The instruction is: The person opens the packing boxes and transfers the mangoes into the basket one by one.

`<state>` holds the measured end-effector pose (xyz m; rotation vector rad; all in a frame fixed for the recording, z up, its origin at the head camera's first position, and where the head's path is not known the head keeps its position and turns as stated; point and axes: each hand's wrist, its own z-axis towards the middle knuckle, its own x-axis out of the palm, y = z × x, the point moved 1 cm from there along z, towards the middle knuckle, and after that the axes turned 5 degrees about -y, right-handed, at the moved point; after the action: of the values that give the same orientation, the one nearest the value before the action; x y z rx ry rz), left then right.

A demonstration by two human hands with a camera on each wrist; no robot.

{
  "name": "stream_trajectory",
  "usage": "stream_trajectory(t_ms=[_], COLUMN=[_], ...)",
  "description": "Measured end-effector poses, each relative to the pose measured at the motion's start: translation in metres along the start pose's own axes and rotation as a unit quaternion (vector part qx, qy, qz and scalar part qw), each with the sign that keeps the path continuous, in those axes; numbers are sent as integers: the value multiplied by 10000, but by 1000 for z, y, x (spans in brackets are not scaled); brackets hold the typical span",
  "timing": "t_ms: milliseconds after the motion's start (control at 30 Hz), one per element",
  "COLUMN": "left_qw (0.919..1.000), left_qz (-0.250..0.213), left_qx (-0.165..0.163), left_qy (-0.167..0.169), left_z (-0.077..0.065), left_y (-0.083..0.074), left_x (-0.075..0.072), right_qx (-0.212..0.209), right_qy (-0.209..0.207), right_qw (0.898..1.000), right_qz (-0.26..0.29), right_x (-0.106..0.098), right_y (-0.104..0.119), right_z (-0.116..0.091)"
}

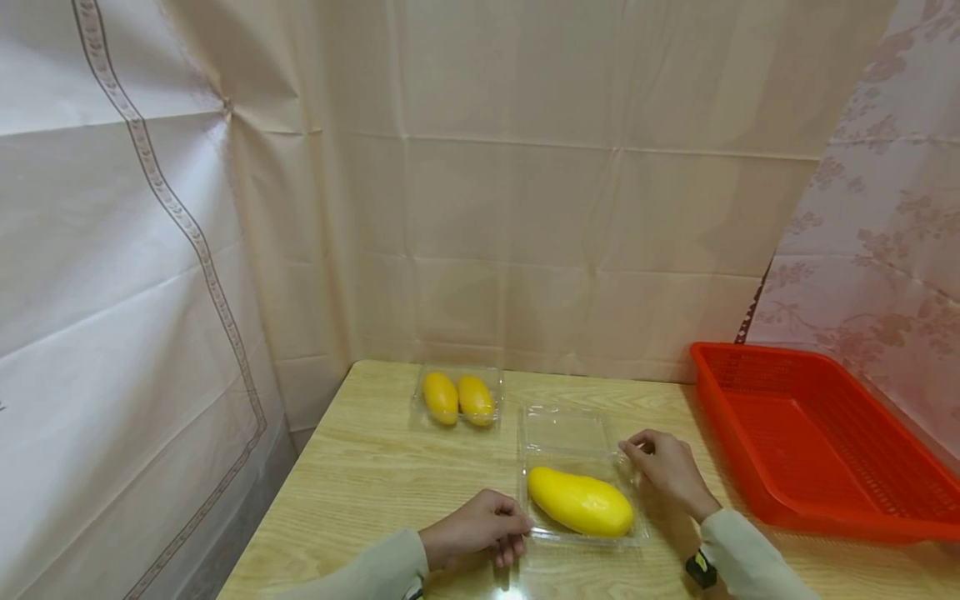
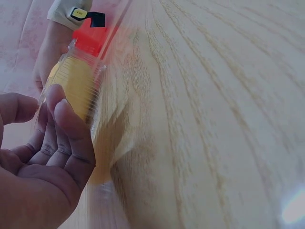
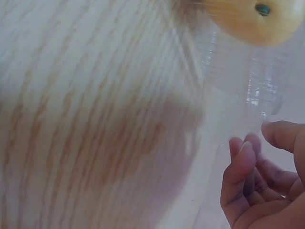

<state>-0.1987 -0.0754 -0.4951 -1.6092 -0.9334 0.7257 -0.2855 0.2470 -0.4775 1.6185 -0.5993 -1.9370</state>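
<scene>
A large yellow mango-shaped fruit lies in the base of a clear plastic clamshell box, whose lid is folded back flat behind it. At the box's front left edge, my left hand pinches the rim between thumb and fingers. My right hand is at the right side near the hinge, thumb and curled fingertips pinching the thin clear edge. In the right wrist view, the fruit shows a dark green spot at its end. Seen from the left wrist, the ribbed box wall stands before the left fingers.
Behind and to the left, another clear box holds two smaller orange-yellow mango-shaped fruits. A red plastic basket stands at the right of the wooden table. Cloth curtains hang behind and at both sides.
</scene>
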Motion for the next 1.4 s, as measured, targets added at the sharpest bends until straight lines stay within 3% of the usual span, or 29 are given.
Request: stream_trajectory(t_ms=[300,500,633,767,1000,1167,1400], left_qw=[10000,10000,10000,10000,10000,9999,10000], left_qz=[9,46,2,21,-37,-88,-59], left_qx=[9,4,-21,-41,-41,-44,6], left_qy=[5,-13,-3,-16,22,47,62], left_z=[-1,-1,-1,-1,-1,-1,0], left_y=[1,2,2,0,0,0,1], left_x=[-1,-1,-1,-1,-1,0,0], right_qx=[-573,-1313,-1805,-2181,-2381,-2517,-2463], right_qy=[-224,255,731,1156,1655,1762,1726], right_qw=[9980,9910,9807,9690,9538,9459,9469], right_qz=[-174,52,153,-108,-784,-1043,-1137], right_x=[-9,-15,-14,-12,-10,-9,-5], right_y=[14,33,42,49,57,58,59], right_z=[-6,-17,-26,-33,-42,-45,-46])
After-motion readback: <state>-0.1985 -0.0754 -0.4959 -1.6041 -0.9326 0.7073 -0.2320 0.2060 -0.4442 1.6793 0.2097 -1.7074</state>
